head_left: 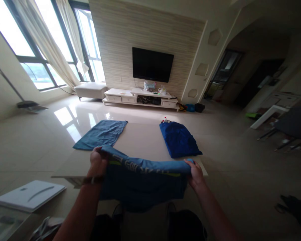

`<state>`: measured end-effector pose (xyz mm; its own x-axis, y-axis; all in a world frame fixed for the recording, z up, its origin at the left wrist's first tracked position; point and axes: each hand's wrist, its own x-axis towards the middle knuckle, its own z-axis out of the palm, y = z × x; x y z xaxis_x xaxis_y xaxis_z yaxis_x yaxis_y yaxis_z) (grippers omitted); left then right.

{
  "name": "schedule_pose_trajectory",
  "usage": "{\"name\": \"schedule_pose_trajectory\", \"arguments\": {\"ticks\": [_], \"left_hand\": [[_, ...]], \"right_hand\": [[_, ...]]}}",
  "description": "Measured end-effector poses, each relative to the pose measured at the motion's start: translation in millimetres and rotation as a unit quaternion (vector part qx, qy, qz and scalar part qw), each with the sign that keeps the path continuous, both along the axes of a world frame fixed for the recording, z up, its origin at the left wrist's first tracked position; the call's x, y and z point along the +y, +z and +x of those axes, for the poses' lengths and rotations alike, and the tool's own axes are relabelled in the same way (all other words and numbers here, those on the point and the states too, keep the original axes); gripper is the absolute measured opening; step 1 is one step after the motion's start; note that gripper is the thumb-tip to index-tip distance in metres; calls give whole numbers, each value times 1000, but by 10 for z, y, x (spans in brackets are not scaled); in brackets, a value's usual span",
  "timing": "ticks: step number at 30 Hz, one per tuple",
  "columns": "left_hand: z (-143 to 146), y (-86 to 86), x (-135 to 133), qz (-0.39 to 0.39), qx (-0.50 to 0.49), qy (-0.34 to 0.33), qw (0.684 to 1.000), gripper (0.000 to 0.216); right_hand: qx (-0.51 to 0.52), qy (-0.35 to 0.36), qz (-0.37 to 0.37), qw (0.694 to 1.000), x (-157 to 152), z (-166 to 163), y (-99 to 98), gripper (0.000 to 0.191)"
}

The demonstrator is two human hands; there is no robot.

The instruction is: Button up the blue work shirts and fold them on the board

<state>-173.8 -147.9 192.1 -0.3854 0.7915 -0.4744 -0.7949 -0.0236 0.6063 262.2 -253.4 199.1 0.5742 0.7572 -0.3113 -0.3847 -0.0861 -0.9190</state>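
We judged the work partway along: the light-blue cloth [102, 134] and the dark-blue cloth [179, 140] were already down on the bench [141, 139], while the lettered garment [143, 187] was not yet laid. The light-blue cloth lay flat at the bench's left, the dark-blue cloth flat at its right, bare top between. We saw the lettered garment hanging at the bench's near edge, its upper edge stretched sideways; whether it touched the bench, we could not tell. Left grip [97, 160]: clenched on one end of that edge. Right grip [196, 172]: pinching the other end. Our count: one bench, two cloths on it, one garment held. We also noted one white box [31, 195] left of the bench and one red-capped bottle [165, 119] by its far edge. Blur kept us from reading the letters.
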Motion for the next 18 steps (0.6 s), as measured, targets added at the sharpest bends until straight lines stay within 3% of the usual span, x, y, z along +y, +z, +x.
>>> {"name": "schedule_pose_trajectory", "arguments": {"ticks": [2,4,7,9,11,12,14,16,18], "left_hand": [[325,237,462,37,-10,-33,999,18],[733,551,970,128,-15,-73,989,21],[1365,1056,1740,227,-1,-98,969,18],[1707,1300,2193,261,2,-103,960,13],[1945,1376,2528,284,26,-115,952,19],[2023,1334,2630,278,48,-125,951,25],[2105,1090,2678,246,112,-154,950,34],[2091,674,2523,202,189,-192,942,38],[1979,170,2220,158,264,-237,922,38]], "right_hand": [[-14,-26,30,999,282,162,236,54],[-48,-73,85,993,538,394,500,53],[-145,-188,198,951,807,784,774,56],[-187,-244,236,922,931,981,777,57],[-183,-254,229,922,1061,1062,610,59],[-167,-248,208,931,1140,1051,468,61],[-125,-219,119,960,1335,928,105,63],[-88,-169,-12,982,1554,713,-306,57],[-59,-113,-82,989,1742,475,-695,50]]}}
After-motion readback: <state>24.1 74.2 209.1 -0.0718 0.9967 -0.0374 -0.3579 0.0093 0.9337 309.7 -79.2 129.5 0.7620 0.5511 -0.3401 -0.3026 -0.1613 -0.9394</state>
